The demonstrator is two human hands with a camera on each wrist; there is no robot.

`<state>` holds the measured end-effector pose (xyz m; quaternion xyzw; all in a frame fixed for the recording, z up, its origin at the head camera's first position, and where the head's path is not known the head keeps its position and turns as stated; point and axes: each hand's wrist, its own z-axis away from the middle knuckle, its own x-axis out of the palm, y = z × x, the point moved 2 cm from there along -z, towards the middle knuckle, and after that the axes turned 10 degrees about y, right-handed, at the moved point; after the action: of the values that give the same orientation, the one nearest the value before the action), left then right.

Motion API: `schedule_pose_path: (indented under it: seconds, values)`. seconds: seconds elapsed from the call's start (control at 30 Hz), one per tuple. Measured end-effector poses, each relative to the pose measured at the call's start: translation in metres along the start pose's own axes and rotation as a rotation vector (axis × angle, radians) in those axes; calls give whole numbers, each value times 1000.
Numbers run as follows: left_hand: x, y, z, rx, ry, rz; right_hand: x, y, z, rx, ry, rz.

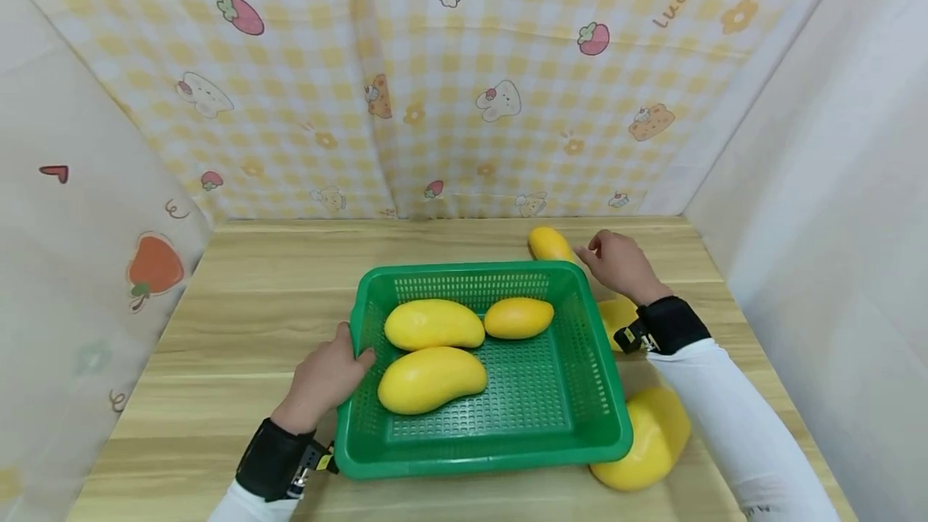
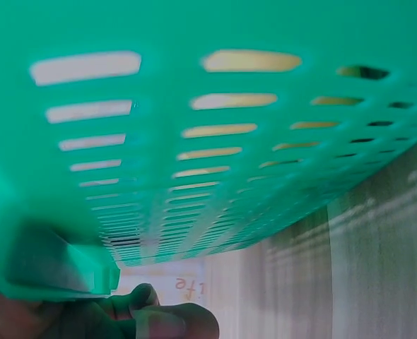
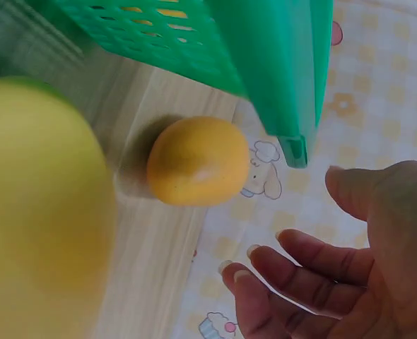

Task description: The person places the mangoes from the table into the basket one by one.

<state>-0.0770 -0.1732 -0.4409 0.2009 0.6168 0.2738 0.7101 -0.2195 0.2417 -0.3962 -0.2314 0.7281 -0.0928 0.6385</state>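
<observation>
My left hand (image 1: 329, 369) grips the left rim of a green plastic basket (image 1: 486, 470), thumb over the top edge. Its fingertips (image 2: 184, 321) show below the rim in the left wrist view. Two large yellow mangoes (image 1: 433, 325) and a smaller, more orange mango (image 1: 518, 318) lie inside. Beyond the basket's far right corner, my right hand (image 1: 619, 264) hovers with nothing in it, its fingers apart and loosely bent in the right wrist view. Closest to it is a small orange-yellow mango (image 1: 549, 243) on the table, partly hidden by the basket in the head view.
Right of the basket, a yellow mango (image 1: 615, 319) sits partly behind my right wrist. A large yellow mango (image 1: 648, 437) is at the near right corner, overlapped by the rim. A patterned curtain (image 1: 464, 103) stands behind the wooden table (image 1: 239, 329), with pale side walls.
</observation>
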Motion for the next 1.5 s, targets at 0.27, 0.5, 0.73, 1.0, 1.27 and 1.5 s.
schedule_pose_path:
  seconds: [0.27, 0.5, 0.73, 1.0, 1.27, 1.5]
  values:
    - [-1, -1, 0, -20, 13, 10, 6, 3, -24, 37, -28, -7]
    - [1, 2, -2, -6, 9, -16, 13, 11, -28, 26, -3, -10]
    - [-1, 2, -2, -5, 27, -50, 29, 13, -34, -68, -86, -61]
    - [-1, -1, -1, -11, 35, -57, 36, 12, -40, -241, -191, -88]
    - [-1, -1, -1, -19, 38, -60, 40, 18, -46, -234, -279, -58]
    - [-2, -1, 1, -23, 44, -68, 52, 25, -53, -238, -324, -50]
